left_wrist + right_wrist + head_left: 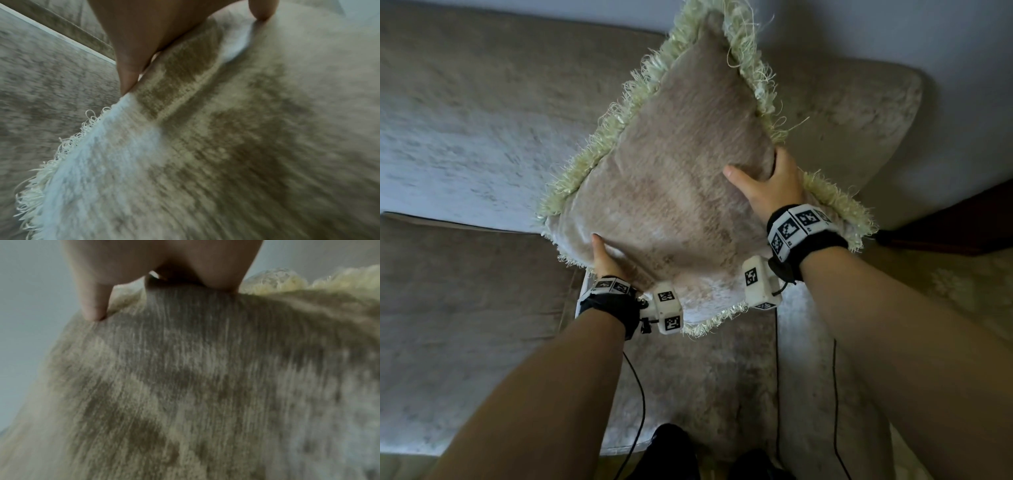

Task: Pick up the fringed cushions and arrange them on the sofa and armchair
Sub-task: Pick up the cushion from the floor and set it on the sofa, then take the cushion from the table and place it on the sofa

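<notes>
The fringed cushion (674,185) is held between both hands above the sofa (465,308), not yet set down; no other cushion shows, so most of the arranging probably remains. The left hand (604,258) pinches its near corner and the right hand (763,186) clasps its side edge. It is a soft, squarish velvety pillow with shaggy pale fringe.

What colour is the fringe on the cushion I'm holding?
Pale cream-yellow fringe around a beige cushion, clearest in the head view.
</notes>
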`<state>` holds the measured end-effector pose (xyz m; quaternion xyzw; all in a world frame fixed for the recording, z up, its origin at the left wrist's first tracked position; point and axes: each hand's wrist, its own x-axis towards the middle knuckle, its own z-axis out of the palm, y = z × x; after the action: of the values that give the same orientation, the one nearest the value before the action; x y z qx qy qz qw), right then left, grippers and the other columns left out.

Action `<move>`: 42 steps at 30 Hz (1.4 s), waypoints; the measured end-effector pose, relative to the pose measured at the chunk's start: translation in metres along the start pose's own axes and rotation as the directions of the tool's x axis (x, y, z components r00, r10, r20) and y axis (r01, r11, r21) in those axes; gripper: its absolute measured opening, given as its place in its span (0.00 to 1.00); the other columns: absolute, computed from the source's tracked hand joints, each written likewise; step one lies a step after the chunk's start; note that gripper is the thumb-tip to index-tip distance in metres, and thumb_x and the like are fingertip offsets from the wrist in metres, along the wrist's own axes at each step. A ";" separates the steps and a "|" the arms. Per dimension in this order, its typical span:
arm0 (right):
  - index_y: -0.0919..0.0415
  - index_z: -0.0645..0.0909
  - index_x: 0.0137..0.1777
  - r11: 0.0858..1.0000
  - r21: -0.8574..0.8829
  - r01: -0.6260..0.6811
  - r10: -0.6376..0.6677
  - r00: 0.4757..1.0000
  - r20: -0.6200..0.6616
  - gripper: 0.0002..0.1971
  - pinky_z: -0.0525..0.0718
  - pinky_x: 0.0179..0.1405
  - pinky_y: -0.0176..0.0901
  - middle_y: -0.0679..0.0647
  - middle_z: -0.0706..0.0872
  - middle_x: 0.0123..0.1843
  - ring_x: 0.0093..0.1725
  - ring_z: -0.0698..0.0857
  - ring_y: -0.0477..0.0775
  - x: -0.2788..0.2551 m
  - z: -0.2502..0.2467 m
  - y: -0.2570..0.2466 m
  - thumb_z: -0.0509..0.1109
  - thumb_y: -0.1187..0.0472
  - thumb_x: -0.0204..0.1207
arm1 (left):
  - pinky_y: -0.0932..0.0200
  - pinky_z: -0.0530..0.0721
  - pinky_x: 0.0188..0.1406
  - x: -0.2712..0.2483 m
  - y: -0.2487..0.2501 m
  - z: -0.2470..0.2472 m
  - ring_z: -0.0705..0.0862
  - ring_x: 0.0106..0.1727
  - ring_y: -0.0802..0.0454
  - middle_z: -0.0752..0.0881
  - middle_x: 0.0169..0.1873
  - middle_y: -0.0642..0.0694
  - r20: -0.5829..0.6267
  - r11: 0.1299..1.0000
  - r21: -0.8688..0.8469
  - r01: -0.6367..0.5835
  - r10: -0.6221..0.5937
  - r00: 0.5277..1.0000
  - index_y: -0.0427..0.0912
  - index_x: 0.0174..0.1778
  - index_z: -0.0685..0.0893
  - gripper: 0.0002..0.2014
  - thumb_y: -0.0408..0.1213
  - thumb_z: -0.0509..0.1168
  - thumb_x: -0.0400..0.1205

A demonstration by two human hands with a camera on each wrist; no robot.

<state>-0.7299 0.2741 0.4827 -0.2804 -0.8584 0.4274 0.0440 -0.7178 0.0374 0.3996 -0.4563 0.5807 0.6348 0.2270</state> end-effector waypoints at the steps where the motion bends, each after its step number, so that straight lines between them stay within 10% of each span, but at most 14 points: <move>1: 0.53 0.71 0.76 1.000 -0.024 -0.013 0.014 0.999 0.030 0.50 0.77 0.72 0.62 0.52 0.75 0.75 0.74 0.76 0.57 0.000 0.002 0.006 0.74 0.26 0.57 | 0.38 0.76 0.70 0.005 -0.003 0.000 0.75 0.79 0.33 0.63 0.88 0.36 0.054 0.999 -0.013 0.036 -0.036 0.998 0.37 0.89 0.58 0.47 0.73 0.44 0.85; 9: 0.50 0.55 0.86 0.992 -0.122 -0.031 0.066 0.955 0.291 0.43 0.60 0.84 0.59 0.51 0.55 0.89 0.87 0.57 0.56 -0.006 0.010 0.013 0.72 0.40 0.76 | 0.37 0.77 0.67 -0.023 0.029 0.033 0.75 0.80 0.35 0.72 0.83 0.39 0.221 0.995 0.051 -0.086 0.072 0.973 0.48 0.87 0.64 0.49 0.74 0.63 0.75; 17: 0.59 0.69 0.81 0.998 -0.066 0.000 0.014 0.977 0.212 0.31 0.72 0.67 0.43 0.57 0.73 0.80 0.76 0.75 0.58 -0.027 -0.036 -0.021 0.71 0.50 0.80 | 0.34 0.69 0.84 -0.078 0.055 0.040 0.67 0.86 0.37 0.64 0.87 0.40 0.233 0.899 0.263 -0.350 0.292 0.927 0.44 0.89 0.59 0.40 0.57 0.66 0.85; 32: 0.61 0.78 0.73 0.946 0.133 0.295 -0.316 0.932 0.180 0.23 0.79 0.65 0.44 0.56 0.83 0.68 0.67 0.83 0.57 -0.111 -0.188 -0.127 0.70 0.53 0.81 | 0.51 0.79 0.67 -0.321 0.095 0.023 0.80 0.76 0.43 0.78 0.78 0.40 0.210 0.525 0.347 -0.777 0.764 0.610 0.40 0.83 0.71 0.31 0.48 0.69 0.85; 42: 0.59 0.80 0.70 0.852 0.239 0.465 -0.509 0.844 0.170 0.21 0.81 0.67 0.48 0.55 0.84 0.67 0.64 0.84 0.56 -0.194 -0.248 -0.189 0.71 0.54 0.79 | 0.59 0.75 0.61 -0.446 0.082 -0.041 0.81 0.75 0.44 0.80 0.76 0.40 0.029 0.443 0.277 -0.852 0.883 0.469 0.40 0.81 0.74 0.28 0.46 0.68 0.86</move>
<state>-0.5729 0.2586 0.8141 0.0037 -0.8562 0.5105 0.0796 -0.5576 0.0887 0.8230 -0.0984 0.8202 0.5528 -0.1091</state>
